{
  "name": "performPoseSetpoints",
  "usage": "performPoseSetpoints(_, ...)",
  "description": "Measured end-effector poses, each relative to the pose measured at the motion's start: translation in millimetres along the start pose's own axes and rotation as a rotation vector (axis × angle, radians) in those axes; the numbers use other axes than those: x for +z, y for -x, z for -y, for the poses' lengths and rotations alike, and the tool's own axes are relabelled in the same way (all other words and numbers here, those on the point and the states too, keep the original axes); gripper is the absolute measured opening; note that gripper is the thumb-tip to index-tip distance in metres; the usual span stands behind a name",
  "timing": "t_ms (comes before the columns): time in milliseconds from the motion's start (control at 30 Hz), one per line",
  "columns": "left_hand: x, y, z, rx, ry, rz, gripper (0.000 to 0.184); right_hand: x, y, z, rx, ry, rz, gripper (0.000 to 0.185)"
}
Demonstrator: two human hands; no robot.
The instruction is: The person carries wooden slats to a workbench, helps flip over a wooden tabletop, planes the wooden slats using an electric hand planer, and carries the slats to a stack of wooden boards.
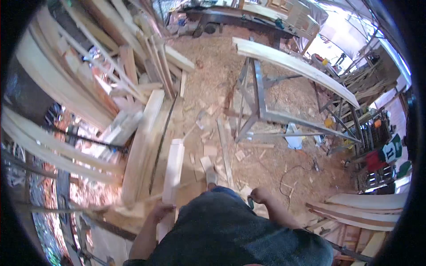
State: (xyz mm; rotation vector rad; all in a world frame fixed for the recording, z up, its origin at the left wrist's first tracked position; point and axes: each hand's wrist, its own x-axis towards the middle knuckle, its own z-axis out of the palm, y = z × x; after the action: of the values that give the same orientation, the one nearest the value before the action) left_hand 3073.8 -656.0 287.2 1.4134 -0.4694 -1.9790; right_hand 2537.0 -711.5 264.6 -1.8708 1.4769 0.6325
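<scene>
A pale squared wooden beam runs forward from my left side, its far end stepped like a cut tenon. My left hand is closed around the beam's near part, close to my body. On the other side, my right hand makes a fist in front of my right hip. A small dark green object pokes out below that fist; its kind is too small to make out. Between the hands, my dark shirt hides part of the floor, and one foot shows ahead.
A metal trestle frame carries a long board ahead to the right. Timber planks lie and lean along the left. Sawdust and offcuts cover the floor. Stacked curved boards are at right, near a cable.
</scene>
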Motion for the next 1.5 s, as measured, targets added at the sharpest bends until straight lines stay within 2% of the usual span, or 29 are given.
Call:
performPoseSetpoints(33,14.0,-27.2,-28.6,0.023,-0.028,0.047,0.049,-30.3,-16.1,7.3,0.086,-0.293,-0.144,0.046)
performPoseSetpoints(67,27.6,-50.2,-56.3,0.035,-0.059,0.094,0.046,-48.6,-59.2,9.2,0.075,-0.466,-0.204,0.043)
performPoseSetpoints(100,38.7,-77.8,-86.1,-0.116,-0.113,0.101,0.045,-90.9,-83.1,25.3,0.024,-0.703,-0.276,0.044)
performPoseSetpoints(167,62.2,-130.1,-147.2,-0.191,-0.236,0.244,0.046,-190.3,-94.8,76.7,-0.227,-1.079,-0.303,0.053)
performPoseSetpoints(233,98.4,-162.6,-202.5,-0.161,-0.339,0.355,0.049,-236.2,-136.3,107.7,-0.373,-1.544,-0.283,0.058)
performPoseSetpoints(333,158.4,-188.2,-281.6,0.042,-0.442,0.482,0.055,-311.5,-168.4,148.2,-0.724,-1.972,-0.215,0.065)
performPoseSetpoints(400,168.3,-221.2,-318.9,0.09,-0.45,0.585,0.058,-358.9,-179.0,155.7,-0.798,-2.036,-0.189,0.061)
performPoseSetpoints(433,149.3,-264.9,-325.3,0.03,-0.462,0.692,0.064,-377.0,-190.8,159.1,-0.835,-2.071,-0.177,0.059)
performPoseSetpoints(533,129.7,-320.9,-370.7,0.128,-0.477,0.778,0.068,-405.2,-245.1,173.5,-0.733,-2.071,-0.313,0.058)
performPoseSetpoints(633,102.6,-371.6,-429.9,0.138,-0.564,0.827,0.075,-445.8,-282.3,203.6,-0.656,-2.1,-0.47,0.053)
performPoseSetpoints(733,94.4,-409.7,-509.3,0.207,-0.766,0.75,0.084,-508.1,-309.1,225.5,-0.522,-2.113,-0.6,0.053)
performPoseSetpoints(767,96.7,-421.5,-526.0,0.197,-0.777,0.769,0.091,-522.3,-318.0,224.5,-0.532,-2.024,-0.698,0.054)
performPoseSetpoints(867,100.3,-449.7,-565.9,0.405,-1.188,0.665,0.093,-555.3,-341.6,227.6,-0.474,-2.068,-0.783,0.053)
performPoseSetpoints(900,109.6,-444.9,-588.4,0.326,-1.063,0.737,0.094,-570.9,-340.9,235.2,-0.488,-2.055,-0.86,0.048)
performPoseSetpoints(1000,118.9,-462.4,-617.9,0.258,-1.161,0.705,0.087,-586.3,-373.4,227.9,-0.411,-2.007,-0.842,0.052)
performPoseSetpoints(1300,121.2,-613.1,-689.1,0.375,-1.191,0.872,0.074,-678.3,-467.1,190.3,-0.361,-2.012,-0.87,0.05)
performPoseSetpoints(1400,148.0,-642.9,-715.1,0.388,-1.309,0.804,0.075,-706.2,-491.8,164.6,-0.345,-2.087,-0.894,0.052)
performPoseSetpoints(1500,161.7,-683.6,-730.0,0.137,-0.941,0.85,0.076,-728.1,-535.0,123.2,-0.292,-2.156,-0.903,0.057)
